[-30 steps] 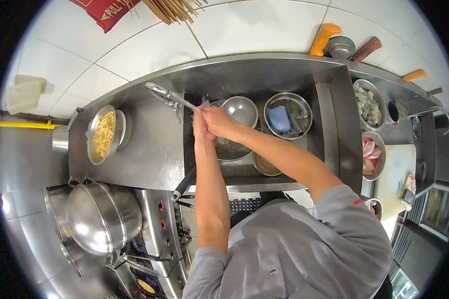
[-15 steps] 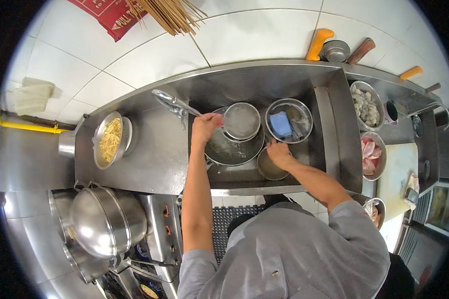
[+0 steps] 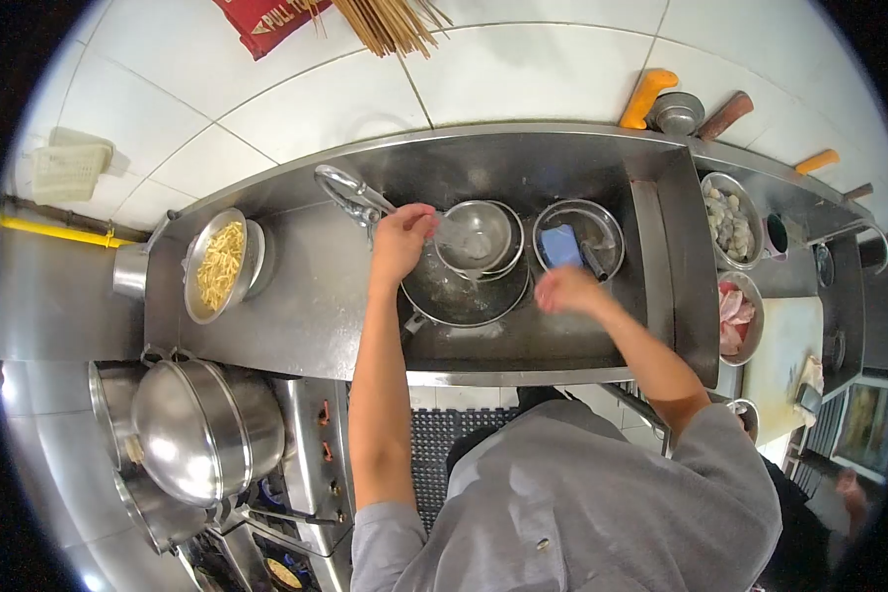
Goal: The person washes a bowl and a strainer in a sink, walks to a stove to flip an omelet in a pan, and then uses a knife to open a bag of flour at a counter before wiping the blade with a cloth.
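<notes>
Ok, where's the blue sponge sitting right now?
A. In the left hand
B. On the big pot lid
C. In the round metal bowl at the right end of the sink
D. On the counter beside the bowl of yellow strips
C: the blue sponge lies inside the round metal bowl at the right end of the sink, with the blurred right hand just beside that bowl.
</notes>
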`<state>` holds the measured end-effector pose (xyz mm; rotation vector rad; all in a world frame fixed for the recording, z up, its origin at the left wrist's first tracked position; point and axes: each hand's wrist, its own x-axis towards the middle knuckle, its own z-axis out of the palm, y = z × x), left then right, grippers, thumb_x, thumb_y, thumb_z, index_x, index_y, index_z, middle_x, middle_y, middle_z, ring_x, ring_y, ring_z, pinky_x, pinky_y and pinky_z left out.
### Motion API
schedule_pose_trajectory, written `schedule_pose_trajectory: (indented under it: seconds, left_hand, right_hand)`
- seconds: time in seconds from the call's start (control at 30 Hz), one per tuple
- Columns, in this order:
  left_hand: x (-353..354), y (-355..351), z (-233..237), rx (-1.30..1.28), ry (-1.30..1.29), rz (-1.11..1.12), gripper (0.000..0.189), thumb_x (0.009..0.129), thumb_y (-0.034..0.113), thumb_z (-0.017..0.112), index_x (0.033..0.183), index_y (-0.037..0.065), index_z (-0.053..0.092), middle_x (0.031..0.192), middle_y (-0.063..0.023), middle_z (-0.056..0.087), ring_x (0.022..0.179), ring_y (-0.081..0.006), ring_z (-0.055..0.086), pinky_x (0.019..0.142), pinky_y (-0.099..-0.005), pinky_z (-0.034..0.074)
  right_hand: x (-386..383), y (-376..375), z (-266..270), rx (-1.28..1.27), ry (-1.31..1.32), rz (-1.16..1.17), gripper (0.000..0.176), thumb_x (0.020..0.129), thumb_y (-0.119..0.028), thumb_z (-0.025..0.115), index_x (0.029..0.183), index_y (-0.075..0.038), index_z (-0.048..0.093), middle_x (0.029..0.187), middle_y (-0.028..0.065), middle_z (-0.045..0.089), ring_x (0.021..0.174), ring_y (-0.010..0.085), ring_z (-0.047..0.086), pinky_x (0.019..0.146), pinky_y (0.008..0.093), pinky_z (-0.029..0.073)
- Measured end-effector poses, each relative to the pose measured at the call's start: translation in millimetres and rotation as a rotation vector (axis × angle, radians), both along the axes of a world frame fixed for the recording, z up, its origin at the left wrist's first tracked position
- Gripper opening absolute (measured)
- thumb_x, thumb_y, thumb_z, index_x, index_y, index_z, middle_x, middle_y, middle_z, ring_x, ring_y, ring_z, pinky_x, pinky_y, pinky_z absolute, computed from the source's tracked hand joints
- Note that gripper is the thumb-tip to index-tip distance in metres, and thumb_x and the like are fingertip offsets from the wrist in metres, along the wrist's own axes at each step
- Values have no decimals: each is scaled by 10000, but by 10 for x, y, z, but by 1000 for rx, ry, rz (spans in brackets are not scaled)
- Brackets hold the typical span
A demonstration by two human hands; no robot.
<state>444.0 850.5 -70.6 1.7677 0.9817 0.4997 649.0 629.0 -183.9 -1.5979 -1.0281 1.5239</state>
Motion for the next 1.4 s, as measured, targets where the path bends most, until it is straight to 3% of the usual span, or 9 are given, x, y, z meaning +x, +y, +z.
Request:
schedule_pose_trajectory:
  seconds: [0.07,0.13,0.33,0.93,0.97,1.13,1.27,1.33,1.4]
  left_hand:
    - [-29,-12,67,-15,-15,15,202,886,141,565,1044,31,626,888,-35,670,765,-115,613,659,-247,478]
    - [-6,-18,135,17,28,-5,202,891,141,562,1047,27,623,885,-29,667,774,-114,610,670,-244,476]
    - [-73,-81,90,-87,-4,46,191,871,95,557,1015,-8,628,857,-84,672,756,-141,625,710,-271,482]
    - [24,47,-254,-130,38,50,193,888,128,554,1023,8,623,914,-37,651,786,-107,595,668,-233,462]
    - [26,80,-266,-135,91,43,178,888,114,545,1021,25,622,906,-24,640,796,-105,590,678,-232,459]
    - [51,28,-240,-318,-114,80,189,884,112,537,1043,32,601,945,-22,632,829,-125,606,724,-240,465]
    - [39,-26,-205,-454,-342,152,200,884,90,529,1063,21,586,1009,-56,643,824,-129,613,746,-245,478]
    - [-10,23,-217,-474,-359,153,236,880,170,579,1048,4,586,979,-63,652,783,-120,615,716,-238,488]
    - [-53,30,-164,-472,-318,178,260,882,222,599,1003,-7,586,908,-57,655,732,-115,612,667,-229,490]
  right_hand:
    - [-334,2,-323,-151,-708,549,242,764,-65,553,980,13,628,932,149,660,873,269,638,764,424,502]
    - [-499,48,-760,-148,-960,641,408,795,-133,530,1189,-33,563,1281,166,512,1170,325,495,1023,507,315]
    - [-698,417,-1586,-201,-1248,750,579,937,-376,309,1458,-156,184,1507,57,188,1400,269,97,1108,546,21]
    - [-557,391,-1601,0,-1074,557,666,844,-342,491,1433,-128,264,1497,104,210,1393,322,108,1068,623,36]
    - [-526,342,-2216,-55,-1344,774,709,811,-345,528,1434,-135,261,1487,113,236,1385,323,148,1068,621,25]
    - [-591,280,-1568,26,-1035,507,683,762,-274,576,1391,-123,358,1446,152,312,1373,316,191,1069,623,2]
    - [-462,229,-1156,-186,-1066,973,481,748,-182,584,1218,-79,556,1362,174,421,1302,316,339,1064,561,213]
    - [-504,142,-683,-243,-815,788,229,778,-163,581,913,-4,676,1013,160,651,995,274,600,894,460,448]
    - [-427,223,-433,-93,-661,700,196,786,-152,589,874,4,669,863,139,655,823,242,615,753,408,479]
